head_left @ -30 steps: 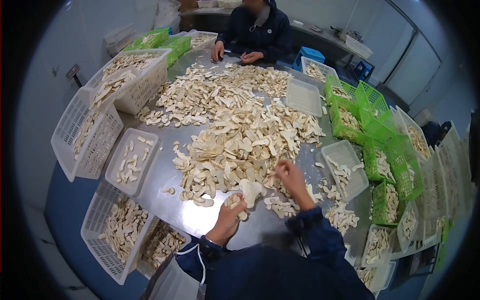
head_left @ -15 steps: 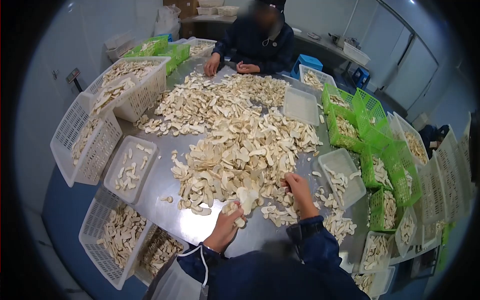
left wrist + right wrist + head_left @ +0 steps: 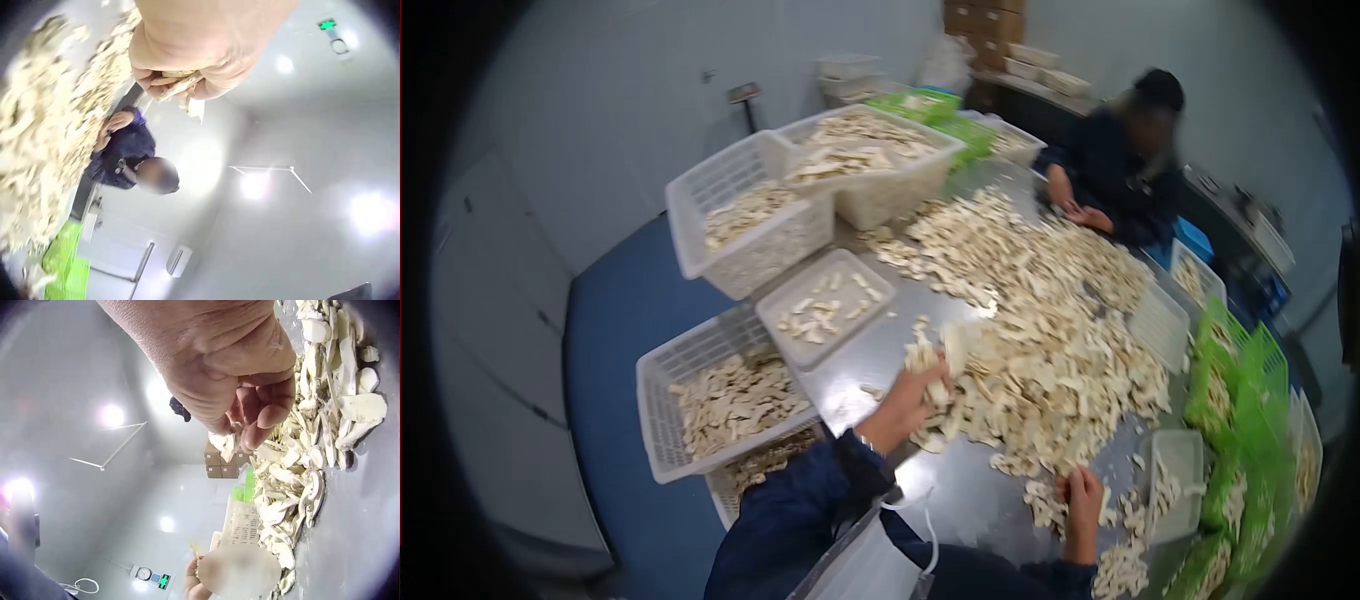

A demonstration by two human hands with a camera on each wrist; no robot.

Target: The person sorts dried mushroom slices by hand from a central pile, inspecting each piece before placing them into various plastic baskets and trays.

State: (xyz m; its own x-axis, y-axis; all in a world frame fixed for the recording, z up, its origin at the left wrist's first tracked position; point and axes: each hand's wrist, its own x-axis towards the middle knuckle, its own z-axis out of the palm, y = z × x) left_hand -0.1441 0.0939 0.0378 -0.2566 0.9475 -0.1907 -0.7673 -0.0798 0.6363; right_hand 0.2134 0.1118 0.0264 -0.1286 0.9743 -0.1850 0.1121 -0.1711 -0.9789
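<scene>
Pale dried slices lie in a large pile (image 3: 1040, 350) across the metal table. My left hand (image 3: 910, 400) is at the pile's near left edge, fingers curled round a bunch of slices (image 3: 922, 358). The left wrist view shows that hand (image 3: 200, 44) from behind, with slices (image 3: 178, 84) sticking out between thumb and fingers. My right hand (image 3: 1083, 505) is low over the pile's near edge, beside some loose slices (image 3: 1045, 503). In the right wrist view the hand (image 3: 231, 375) has bent fingers and pinches a pale piece (image 3: 223, 445) at the fingertips.
A shallow white tray (image 3: 785, 345) with a few slices stands left of the pile, near filled white baskets (image 3: 662, 425). Green baskets (image 3: 1250, 400) and another tray (image 3: 1177, 450) line the right side. Across the table a person (image 3: 1125, 165) handles slices.
The head view has swung to the left, so the table appears farther right and tilted. My left hand still holds its slices; my right hand stays by the pile's near edge.
</scene>
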